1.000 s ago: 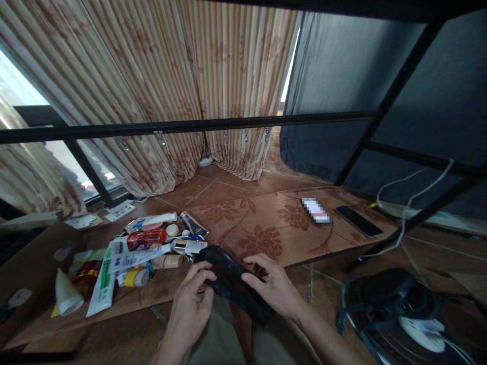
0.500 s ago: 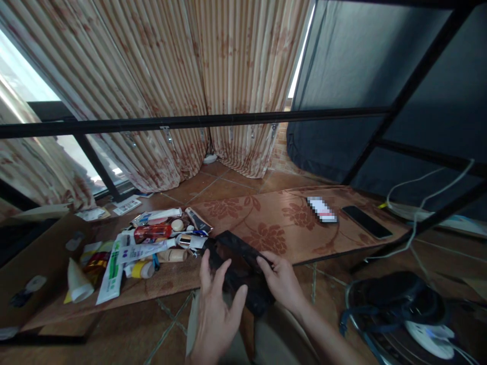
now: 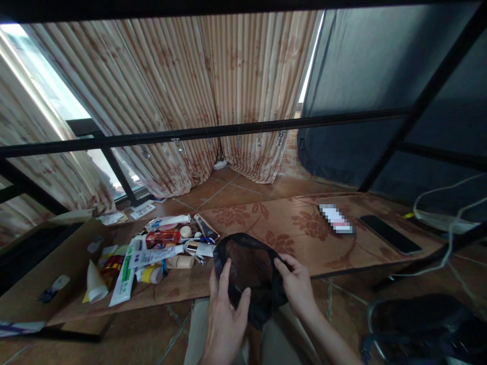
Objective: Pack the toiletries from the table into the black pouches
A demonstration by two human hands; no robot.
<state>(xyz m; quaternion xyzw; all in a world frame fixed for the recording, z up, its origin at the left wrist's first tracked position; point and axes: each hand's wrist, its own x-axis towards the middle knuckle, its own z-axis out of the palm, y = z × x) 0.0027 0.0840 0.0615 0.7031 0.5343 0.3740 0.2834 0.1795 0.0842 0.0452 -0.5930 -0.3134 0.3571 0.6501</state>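
Black mesh bag (image 3: 254, 284): located, in the head view, above the person's trouser legs (image 3: 200, 322), at the near edge of the cloth-covered board (image 3: 304, 253). Whether its far side rests on the board cannot be determined.

Right hand (image 3: 299, 289): thumb and fingers together, clamped on the bag's right edge. Left hand (image 3: 228, 319): fingers and thumb spread apart, laid against the bag's left side; no firm pinch observed.

Change noted: a second ago the bag was a narrow, folded strip between both hands; it is now spread wide, its thin panel showing brown through it. Assessment: the handling appears to have reached an unfolded bag, with the right hand securing it and the left shaping it.

Surroundings: left of the bag lie a green-and-white tube (image 3: 124, 279) and a red bottle (image 3: 163, 238), with a cardboard box (image 3: 81, 253) beyond. Dark phone (image 3: 390, 234) lies to the right, well apart.
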